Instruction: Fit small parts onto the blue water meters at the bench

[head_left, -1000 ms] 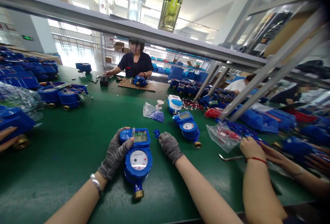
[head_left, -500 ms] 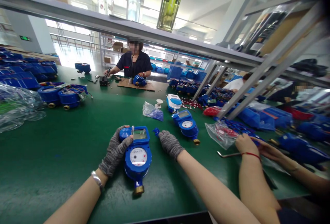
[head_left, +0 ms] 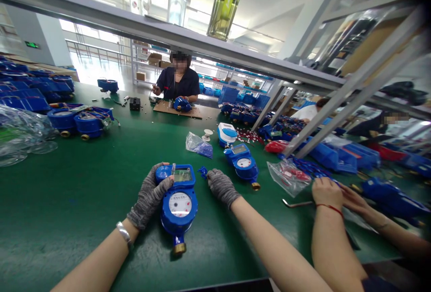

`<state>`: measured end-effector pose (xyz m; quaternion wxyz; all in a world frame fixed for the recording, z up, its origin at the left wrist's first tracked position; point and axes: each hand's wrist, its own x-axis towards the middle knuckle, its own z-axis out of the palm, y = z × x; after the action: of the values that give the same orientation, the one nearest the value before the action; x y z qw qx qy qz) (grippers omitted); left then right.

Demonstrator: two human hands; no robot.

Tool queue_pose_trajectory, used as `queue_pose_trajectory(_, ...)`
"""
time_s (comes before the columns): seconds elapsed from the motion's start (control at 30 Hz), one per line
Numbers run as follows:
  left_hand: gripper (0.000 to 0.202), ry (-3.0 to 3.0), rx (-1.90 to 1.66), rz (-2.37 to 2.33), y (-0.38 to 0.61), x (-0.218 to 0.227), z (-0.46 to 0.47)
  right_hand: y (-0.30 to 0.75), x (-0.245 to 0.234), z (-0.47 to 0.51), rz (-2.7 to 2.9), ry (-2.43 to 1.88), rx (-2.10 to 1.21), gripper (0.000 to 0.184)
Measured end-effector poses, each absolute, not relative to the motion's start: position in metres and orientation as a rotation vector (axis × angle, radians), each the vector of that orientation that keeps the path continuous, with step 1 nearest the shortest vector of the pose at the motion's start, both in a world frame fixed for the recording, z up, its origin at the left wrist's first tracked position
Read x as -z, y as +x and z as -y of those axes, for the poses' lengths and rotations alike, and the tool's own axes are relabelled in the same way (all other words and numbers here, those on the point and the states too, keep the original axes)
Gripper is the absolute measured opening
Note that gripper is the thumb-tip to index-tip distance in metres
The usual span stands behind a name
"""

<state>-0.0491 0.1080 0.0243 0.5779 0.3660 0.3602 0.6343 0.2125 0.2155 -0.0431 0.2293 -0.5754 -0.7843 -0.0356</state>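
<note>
My left hand (head_left: 150, 196), in a grey fingerless-style glove, is closed around the upper left side of a blue water meter (head_left: 179, 222). The meter has a small display, a round white dial and a brass fitting at its near end. Its thumb lies beside the display. To the right, my gloved right hand (head_left: 222, 188) is closed on a small blue piece (head_left: 202, 172) that pokes out past the fingertips; its exact kind is too small to tell. A gap separates this hand from the meter.
Another blue water meter (head_left: 244, 164) and a white-and-blue meter (head_left: 226, 134) lie beyond my right hand. A bag of blue bits (head_left: 199, 145) and a white spool (head_left: 207, 135) are nearby. A co-worker's hands (head_left: 327, 193) work at right, beside a metal rod (head_left: 296, 203).
Both my hands and the meter stay nearly in place. Dark marks now show on the meter's display. The person across the table has lifted a hand from the black block.
</note>
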Motion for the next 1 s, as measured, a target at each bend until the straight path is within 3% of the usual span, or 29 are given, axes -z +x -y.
queue_pose_trajectory(0.57,0.054,0.839,-1.484,-0.825,-0.048,-0.026,-0.106,0.224,0.052,-0.2,2.184,-1.531,0.088,0.023)
queue_pose_trajectory(1.0,0.051,0.83,-1.516,-0.76,-0.05,-0.024,-0.104,0.222,0.051,-0.195,2.197,-1.625,0.11,0.016)
